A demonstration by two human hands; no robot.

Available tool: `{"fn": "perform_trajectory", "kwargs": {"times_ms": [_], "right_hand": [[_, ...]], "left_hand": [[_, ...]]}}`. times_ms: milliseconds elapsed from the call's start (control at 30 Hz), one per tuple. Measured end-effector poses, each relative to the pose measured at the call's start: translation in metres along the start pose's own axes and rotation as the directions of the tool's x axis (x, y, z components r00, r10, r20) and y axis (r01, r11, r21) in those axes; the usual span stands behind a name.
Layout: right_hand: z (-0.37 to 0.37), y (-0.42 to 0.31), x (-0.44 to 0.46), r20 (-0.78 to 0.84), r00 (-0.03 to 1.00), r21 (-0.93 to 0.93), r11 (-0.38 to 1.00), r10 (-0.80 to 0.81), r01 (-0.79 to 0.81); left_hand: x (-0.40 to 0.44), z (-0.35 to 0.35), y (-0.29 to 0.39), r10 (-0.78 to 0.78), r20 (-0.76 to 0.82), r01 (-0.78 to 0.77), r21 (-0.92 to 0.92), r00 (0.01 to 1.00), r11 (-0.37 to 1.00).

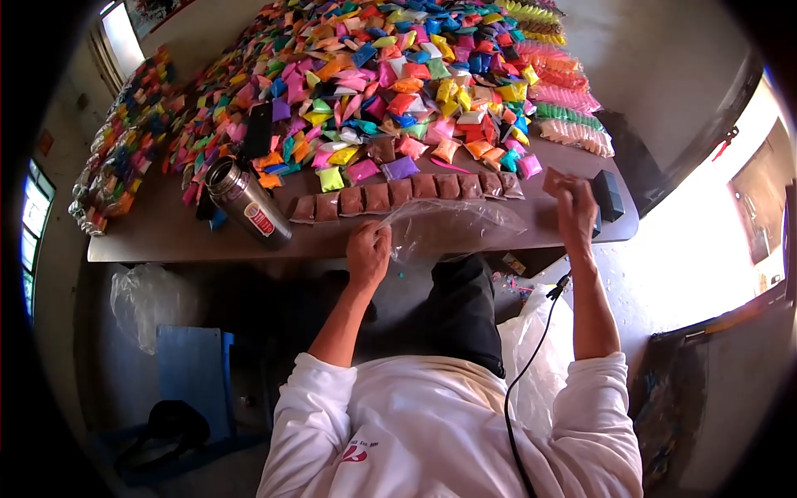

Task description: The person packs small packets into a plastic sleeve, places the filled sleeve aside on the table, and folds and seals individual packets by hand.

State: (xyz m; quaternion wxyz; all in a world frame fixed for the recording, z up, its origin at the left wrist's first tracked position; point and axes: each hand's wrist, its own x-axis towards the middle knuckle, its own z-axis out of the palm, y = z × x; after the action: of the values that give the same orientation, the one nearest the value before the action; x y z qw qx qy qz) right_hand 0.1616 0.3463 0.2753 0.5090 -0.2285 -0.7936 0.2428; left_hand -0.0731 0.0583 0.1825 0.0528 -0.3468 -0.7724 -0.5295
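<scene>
My left hand (369, 251) is closed on the edge of a clear plastic bag (452, 228), which stretches to the right over the table's front edge. Out at the right, my right hand (574, 207) pinches a small brown packet (552, 181) above the tabletop. A row of brown packets (401, 194) lies side by side on the table, just beyond the plastic bag. Behind that row, a large heap of small packets (374, 83) in many colours covers much of the table.
A steel thermos flask (249, 203) leans at the left front of the table (149, 246). Dark boxes (610, 197) stand at the right edge. Rows of strung packets (569, 91) lie back right. Below are a blue chair (193, 373), plastic bags (540, 357) and a black cable (531, 365).
</scene>
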Motion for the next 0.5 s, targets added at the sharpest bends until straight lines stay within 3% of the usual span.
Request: {"fn": "perform_trajectory", "kwargs": {"times_ms": [33, 100, 167, 200, 233, 267, 300, 333, 400, 433, 500], "right_hand": [[-0.01, -0.033, 0.001, 0.004, 1.0, 0.005, 1.0, 0.002, -0.002], [-0.023, -0.091, -0.006, 0.257, 0.95, 0.389, 0.88, 0.18, -0.272], [-0.016, -0.097, -0.021, 0.449, 0.891, 0.59, 0.769, -0.06, -0.246], [-0.011, -0.118, -0.027, 0.554, 0.831, 0.555, 0.766, -0.05, -0.325], [-0.006, -0.146, -0.027, 0.719, 0.695, 0.497, 0.693, 0.007, -0.521], [0.018, -0.135, -0.038, 0.733, 0.68, 0.476, 0.726, -0.016, -0.497], [0.035, -0.138, -0.04, 0.727, 0.685, 0.374, 0.864, -0.047, -0.338], [0.052, -0.139, -0.043, 0.723, 0.69, 0.38, 0.862, -0.049, -0.336], [0.083, -0.139, -0.048, 0.609, 0.793, 0.136, 0.983, 0.015, -0.122], [0.097, -0.138, -0.051, 0.607, 0.795, 0.14, 0.982, 0.014, -0.124], [0.118, -0.14, -0.053, 0.518, 0.855, -0.018, 0.999, -0.025, 0.041]], "left_hand": [[0.0, 0.002, -0.002, -0.016, -0.012, 0.016, -0.007, 1.0, 1.0], [-0.001, 0.002, -0.002, 0.031, -0.019, -0.031, 0.015, 0.999, 0.999], [0.001, 0.004, -0.006, 0.101, -0.031, -0.1, 0.033, 0.994, 0.994], [0.002, 0.004, -0.007, 0.108, -0.029, -0.107, 0.037, 0.994, 0.994], [0.002, 0.003, -0.007, 0.068, -0.013, -0.068, 0.01, 0.998, 0.998], [0.003, 0.002, -0.007, 0.028, 0.003, -0.028, -0.016, 1.0, 0.999], [0.003, 0.0, -0.006, 0.036, 0.004, -0.035, -0.012, 0.999, 0.999], [0.004, -0.002, -0.006, -0.023, 0.049, 0.023, 0.003, 0.999, 1.0], [0.005, -0.003, -0.01, -0.081, 0.092, 0.078, 0.026, 0.993, 0.997], [0.004, -0.001, -0.015, -0.063, 0.087, 0.064, -0.011, 0.994, 0.998], [0.003, 0.0, -0.015, -0.047, 0.072, 0.054, -0.099, 0.996, 0.994]]}}
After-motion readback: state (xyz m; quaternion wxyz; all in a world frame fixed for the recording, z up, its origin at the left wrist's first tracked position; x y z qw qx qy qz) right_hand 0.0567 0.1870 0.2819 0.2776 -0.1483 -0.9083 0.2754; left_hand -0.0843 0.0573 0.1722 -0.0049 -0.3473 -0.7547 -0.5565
